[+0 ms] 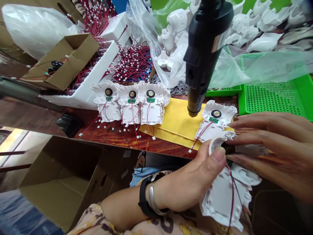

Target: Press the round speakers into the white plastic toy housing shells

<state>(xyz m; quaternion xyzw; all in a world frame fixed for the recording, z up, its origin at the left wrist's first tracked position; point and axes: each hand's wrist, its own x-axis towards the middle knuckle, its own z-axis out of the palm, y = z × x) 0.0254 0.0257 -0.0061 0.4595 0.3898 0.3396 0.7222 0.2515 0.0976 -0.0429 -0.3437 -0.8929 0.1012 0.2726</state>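
My left hand [195, 178] grips a white plastic shell [225, 199] with red and black wires, thumb pressed on its round top rim. My right hand [274, 147] lies over the same shell from the right, fingers stretched toward the small speaker spot at its top. Another white shell with a speaker and green board [215, 122] lies just beyond my hands on a yellow pad [176, 125]. A black electric screwdriver [204, 55] hangs above the pad. Three finished-looking shells [132, 102] stand in a row to the left.
A green perforated tray [271, 96] sits at the right. Clear bags of white plastic parts [249, 29] fill the back. Bundles of red wires [132, 63] lie in white trays, beside a small cardboard box [66, 58]. A large open carton [61, 182] stands below the table edge.
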